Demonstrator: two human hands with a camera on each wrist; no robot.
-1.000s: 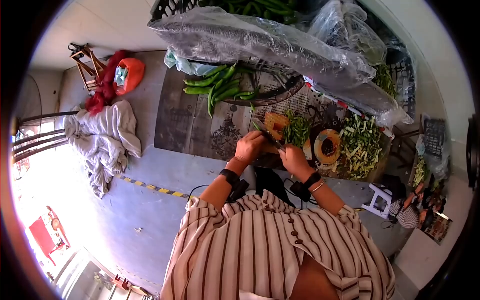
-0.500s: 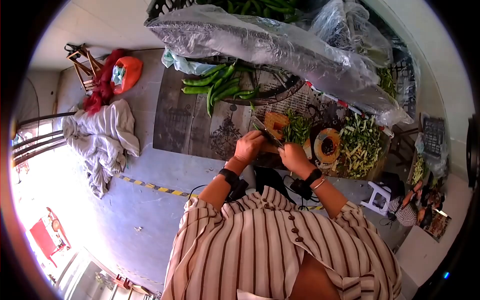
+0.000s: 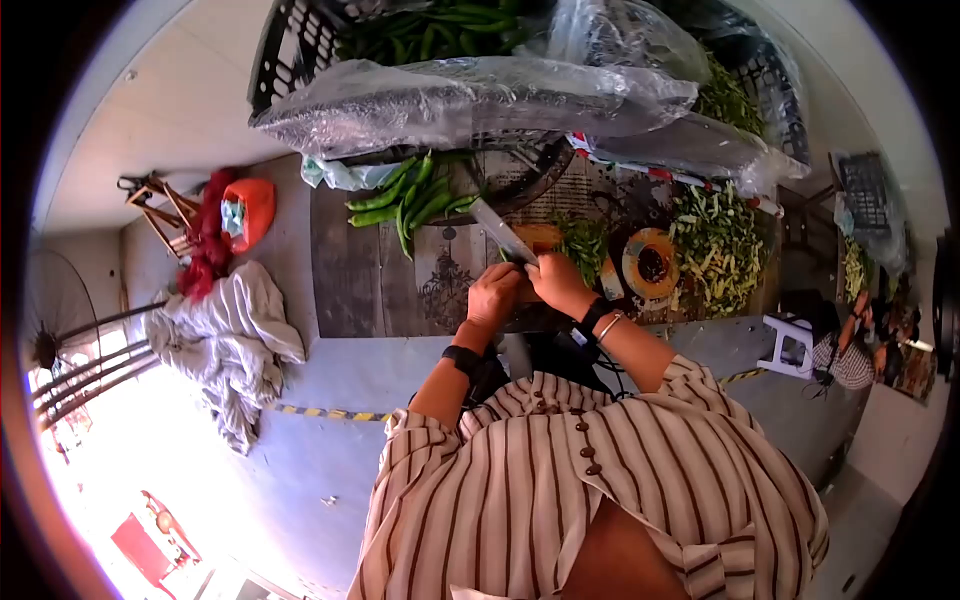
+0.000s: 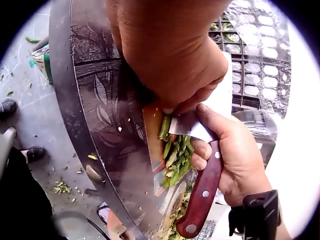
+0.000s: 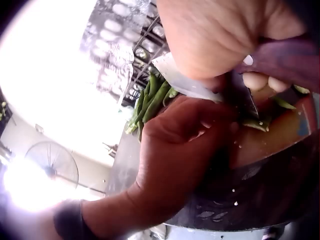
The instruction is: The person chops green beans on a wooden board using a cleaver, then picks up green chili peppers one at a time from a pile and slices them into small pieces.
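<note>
My right hand [image 3: 558,282] grips a kitchen knife [image 4: 205,192] by its dark red riveted handle. In the head view its broad blade [image 3: 502,232] points away and to the left, toward the whole peppers. Close beside it, my left hand [image 3: 494,297] holds a green pepper [image 4: 165,127] against the orange cutting board [image 4: 152,125], with fingers curled over it. The blade lies right at those fingers in the left wrist view. Cut pepper pieces [image 4: 176,162] are spread over the board, near the knife.
Whole green peppers [image 3: 415,195] lie at the table's left. Chopped pieces [image 3: 720,250] are heaped at its right, beside a round orange pattern [image 3: 650,265]. Behind stands a black crate [image 3: 290,55] with plastic film [image 3: 470,95]. A white stool [image 3: 788,345] and another person [image 3: 850,355] are at the right.
The head view has shifted. My right hand has moved closer to the left, and the knife blade has swung out farther from me. The left hand stays on the pepper.
</note>
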